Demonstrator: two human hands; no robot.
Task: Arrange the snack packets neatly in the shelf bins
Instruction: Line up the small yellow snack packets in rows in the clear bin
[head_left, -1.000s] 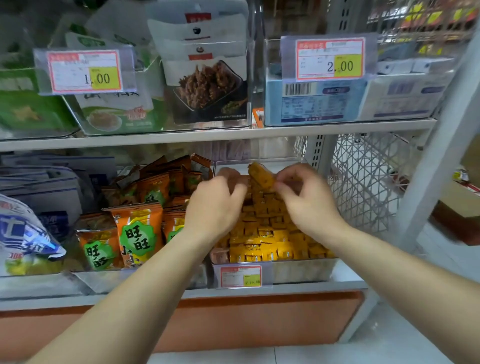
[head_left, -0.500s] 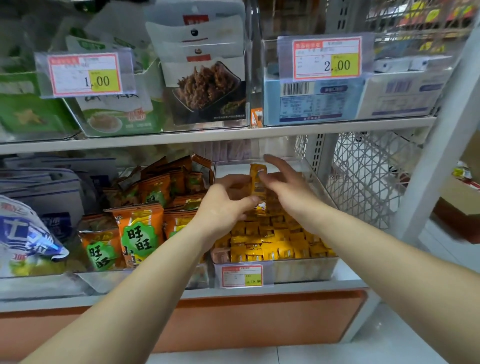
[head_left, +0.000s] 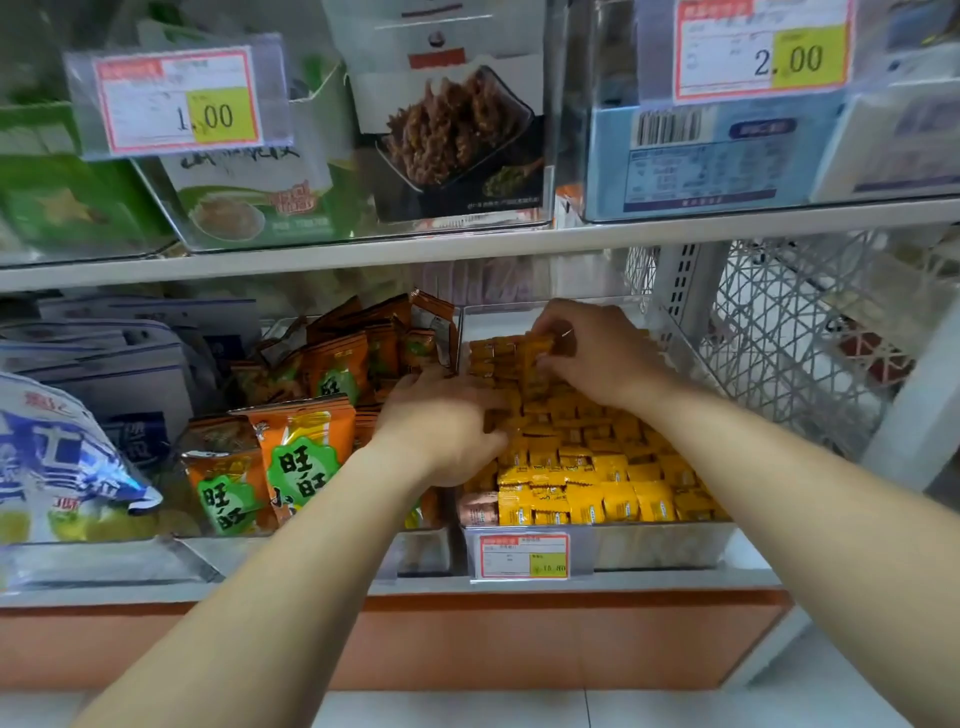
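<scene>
both hands are in the clear bin (head_left: 670, 545) on the low shelf (head_left: 571, 584). the bin is full of small yellow snack packets (head_left: 587, 483) lying in rows. the right hand (head_left: 597, 358) is at the back of the bin, and its bent fingers pinch one yellow packet (head_left: 537, 351) that sticks up above the rows. the left hand (head_left: 441, 426) lies on the packets at the bin's left side. it is blurry, so i cannot tell if it holds one. orange packets (head_left: 304, 452) stand in the next bin, just beside. a red price tag (head_left: 523, 556) sits on the front of the clear bin
</scene>
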